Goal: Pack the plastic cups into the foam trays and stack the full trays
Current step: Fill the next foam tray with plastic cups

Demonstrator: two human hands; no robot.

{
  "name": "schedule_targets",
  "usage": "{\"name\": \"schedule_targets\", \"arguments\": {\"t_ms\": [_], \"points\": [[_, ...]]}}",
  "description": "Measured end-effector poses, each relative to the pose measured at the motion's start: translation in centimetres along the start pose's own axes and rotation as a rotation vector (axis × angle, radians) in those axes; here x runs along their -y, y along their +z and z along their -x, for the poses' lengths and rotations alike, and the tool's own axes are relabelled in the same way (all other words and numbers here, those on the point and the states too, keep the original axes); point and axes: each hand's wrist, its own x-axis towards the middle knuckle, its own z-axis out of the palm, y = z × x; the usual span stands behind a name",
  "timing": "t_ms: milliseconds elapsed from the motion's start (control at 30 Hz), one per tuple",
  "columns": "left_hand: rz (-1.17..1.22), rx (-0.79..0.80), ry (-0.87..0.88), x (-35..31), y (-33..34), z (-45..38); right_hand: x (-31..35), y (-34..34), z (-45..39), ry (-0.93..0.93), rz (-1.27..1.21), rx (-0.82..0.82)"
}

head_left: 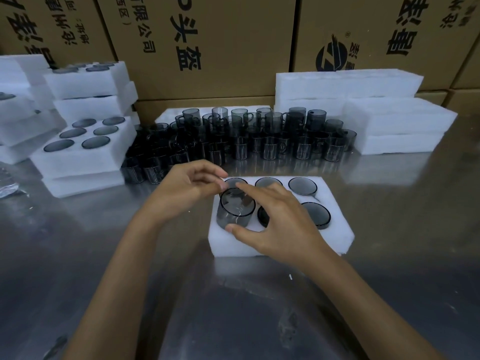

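The right hand (pixel 280 224) holds a smoky grey cup (pixel 235 210) over the near-left pocket of a white foam tray (pixel 337 237). Its thumb lies along the cup's lower wall on the near side, and its forefinger reaches over the rim to the far edge, so the cup sits pinched between them. The other fingers curl loosely over the middle of the tray. The cup stands partly out of its pocket, rim tilted slightly toward the camera.

The left hand (pixel 187 188) hangs just to the left of the cup, fingers loosely bent, its fingertips touching or nearly touching the far side of the rim; whether it truly grips cannot be told. It holds nothing else.

Under and beyond the right hand, the tray's other five pockets each hold a cup seated flush, though the near-middle one is half hidden by the fingers. The tray rests on a shiny metal table (pixel 104 255).

Farther out from both hands stands a crowd of loose cups (pixel 246 141), many with handles. To the left of the left hand are stacks of filled trays (pixel 83 157), cup bases showing in the top one. Beyond the right hand, to the right, empty trays (pixel 389 120) are piled. Cardboard boxes (pixel 220 48) line the back.
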Motion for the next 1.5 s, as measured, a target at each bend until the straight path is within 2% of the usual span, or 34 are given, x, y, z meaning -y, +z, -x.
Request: {"name": "schedule_targets", "arguments": {"t_ms": [367,567,1067,1333,1400,1467,1500], "points": [[-0.015,0.123,-0.05,0.6,-0.9,0.2,0.1,-0.3,-0.1,0.006,0.039,0.062],[-0.089,0.053,-0.092,1.0,-0.7,-0.1,0.1,-0.4,-0.1,0.029,0.028,0.071],[-0.043,0.18,-0.292,2.9,0.0,-0.8,-0.1,0.5,-0.2,-0.006,0.287,0.141],[0.009,0.241,-0.283,3.2,-0.1,-0.6,0.0,0.7,0.0,-0.03,0.326,0.121],[0.056,0.165,-0.263,4.1,-0.3,-0.7,0.0,0.7,-0.2,0.0,0.228,0.117],[0.131,-0.119,-0.268,5.4,-0.3,-1.4,-0.2,0.3,-0.5,0.073,-0.019,0.046],[0.085,-0.298,-0.248,6.1,-0.2,-1.9,-0.5,-0.1,-0.6,0.117,-0.164,-0.021]]}}
